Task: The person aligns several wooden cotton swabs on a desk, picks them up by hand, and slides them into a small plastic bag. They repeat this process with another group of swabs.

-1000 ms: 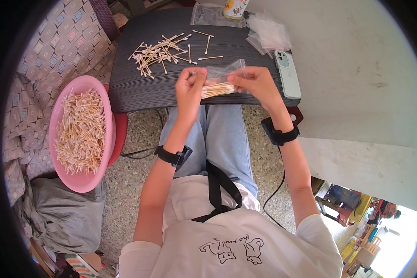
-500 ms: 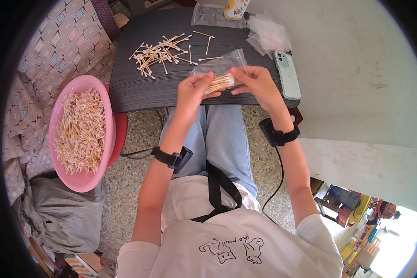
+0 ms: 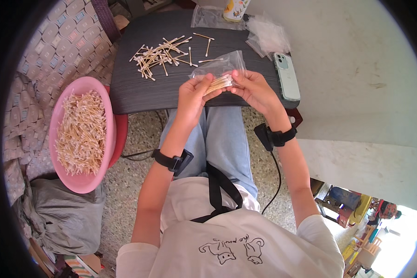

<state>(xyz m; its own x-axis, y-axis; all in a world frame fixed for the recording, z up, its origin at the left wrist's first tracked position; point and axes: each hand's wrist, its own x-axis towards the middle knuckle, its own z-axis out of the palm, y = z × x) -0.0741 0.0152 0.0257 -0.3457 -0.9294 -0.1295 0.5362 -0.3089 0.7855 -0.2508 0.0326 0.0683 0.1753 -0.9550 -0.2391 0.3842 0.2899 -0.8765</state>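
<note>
Clasped in both hands above the near edge of the dark table [image 3: 139, 95]: a bundle of cotton swabs [image 3: 219, 84], long axis from 8 to 2 o'clock, white tips towards 2. Pinched at the 8 o'clock end by the left hand [image 3: 194, 94], thumb on top, fingers curled beneath, no wide gap between. At the other end, the right hand [image 3: 258, 92], also closed to a pinch, thumb and fingers against the white tips. Fanned out at 12 o'clock from the bundle, a clear bag [image 3: 234, 62]; impossible to tell whether around the swabs or behind them.

Farther off, on the table: at 10 o'clock, a tangled pile of loose swabs [image 3: 158, 58]; just past 12, a patterned cup [image 3: 235, 10]; between 1 and 2, a stack of clear bags [image 3: 269, 34]; at 3, a pale phone [image 3: 288, 78], lying camera side up. Beyond the table, between 8 and 9, a pink basin [image 3: 110, 134] heaped with swabs.
</note>
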